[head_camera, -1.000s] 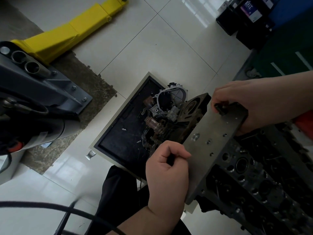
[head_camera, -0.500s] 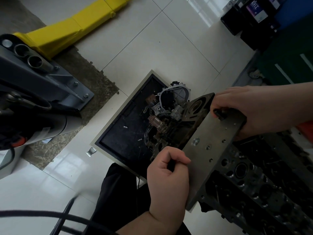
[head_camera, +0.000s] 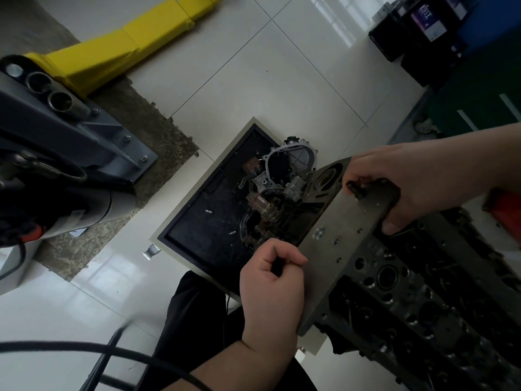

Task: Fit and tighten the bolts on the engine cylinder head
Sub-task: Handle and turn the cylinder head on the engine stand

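The dark engine cylinder head (head_camera: 408,280) fills the right side, with a flat grey machined face (head_camera: 346,241) turned toward me. My right hand (head_camera: 408,182) grips the far end of that face, fingers curled over the edge beside a small black bolt (head_camera: 355,189) sticking out near the corner. My left hand (head_camera: 270,280) is curled in a fist at the near left edge of the face and seems to pinch something small and dark, though what it is stays hidden inside the fingers.
A tray (head_camera: 180,218) with a black mat lies on the tiled floor, holding engine parts (head_camera: 282,176) and loose bolts (head_camera: 209,212). A yellow lift arm (head_camera: 118,43) and grey lift base (head_camera: 84,128) stand left. Black cables (head_camera: 84,351) cross the near floor. Dark boxes (head_camera: 423,21) sit top right.
Both hands keep their places on the cylinder head. The view has shifted slightly; nothing else has visibly moved.
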Available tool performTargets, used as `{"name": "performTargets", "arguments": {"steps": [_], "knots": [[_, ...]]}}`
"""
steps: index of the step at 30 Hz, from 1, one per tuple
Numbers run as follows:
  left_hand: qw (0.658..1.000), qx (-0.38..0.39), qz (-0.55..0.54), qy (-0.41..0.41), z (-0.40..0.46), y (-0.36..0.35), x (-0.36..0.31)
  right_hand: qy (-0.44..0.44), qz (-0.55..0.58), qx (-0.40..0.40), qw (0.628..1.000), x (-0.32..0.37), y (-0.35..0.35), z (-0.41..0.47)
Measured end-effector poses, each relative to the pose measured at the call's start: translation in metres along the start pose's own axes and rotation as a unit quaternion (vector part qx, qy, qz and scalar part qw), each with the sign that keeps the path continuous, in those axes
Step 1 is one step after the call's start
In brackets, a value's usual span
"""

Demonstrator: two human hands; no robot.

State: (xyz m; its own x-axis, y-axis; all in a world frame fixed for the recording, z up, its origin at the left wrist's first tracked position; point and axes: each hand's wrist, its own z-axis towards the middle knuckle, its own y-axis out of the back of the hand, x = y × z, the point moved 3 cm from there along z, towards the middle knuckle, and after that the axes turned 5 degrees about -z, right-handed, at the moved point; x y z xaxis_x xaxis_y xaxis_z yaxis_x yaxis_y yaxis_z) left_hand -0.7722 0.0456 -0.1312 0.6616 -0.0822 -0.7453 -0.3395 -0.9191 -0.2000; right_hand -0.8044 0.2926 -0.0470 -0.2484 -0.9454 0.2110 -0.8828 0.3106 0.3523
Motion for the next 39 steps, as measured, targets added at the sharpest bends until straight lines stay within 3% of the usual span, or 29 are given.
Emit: {"name": "performTargets", "arguments": {"steps": [7, 12, 15, 17, 19, 23, 28, 34, 39], "knots": [[0.999, 0.017, 0.046, 0.011, 0.006, 0.003, 0.006, 0.003, 0.019, 0.017, 1.000, -0.003, 0.002, 0.003], [0.984, 0.092, 0.154, 0.018, 0.017, 0.003, 0.000, -0.007, -0.014, -0.055, 0.998, 0.002, -0.004, -0.019], [0.960, 0.146, 0.236, 0.029, 0.022, 0.000, -0.010, -0.030, -0.055, -0.220, 0.973, 0.005, -0.026, -0.057], [0.945, 0.166, 0.278, 0.045, 0.024, -0.001, -0.016, -0.027, -0.056, -0.386, 0.920, 0.014, -0.050, -0.080], [0.943, 0.182, 0.273, 0.062, 0.023, -0.004, -0.024, -0.064, -0.050, -0.477, 0.875, 0.024, -0.074, -0.089], [0.927, 0.256, 0.266, 0.063, 0.017, -0.011, -0.031, -0.156, -0.031, -0.468, 0.869, 0.037, -0.096, -0.072], [0.882, 0.313, 0.352, 0.024, 0.011, -0.014, -0.036, -0.176, -0.030, -0.441, 0.879, 0.053, -0.089, -0.068], [0.877, 0.325, 0.353, -0.008, 0.009, -0.016, -0.038, -0.202, 0.012, -0.417, 0.886, 0.062, -0.078, -0.066], [0.879, 0.329, 0.345, -0.005, 0.016, -0.014, -0.036, -0.252, 0.037, -0.349, 0.902, 0.064, -0.071, -0.064]]}}
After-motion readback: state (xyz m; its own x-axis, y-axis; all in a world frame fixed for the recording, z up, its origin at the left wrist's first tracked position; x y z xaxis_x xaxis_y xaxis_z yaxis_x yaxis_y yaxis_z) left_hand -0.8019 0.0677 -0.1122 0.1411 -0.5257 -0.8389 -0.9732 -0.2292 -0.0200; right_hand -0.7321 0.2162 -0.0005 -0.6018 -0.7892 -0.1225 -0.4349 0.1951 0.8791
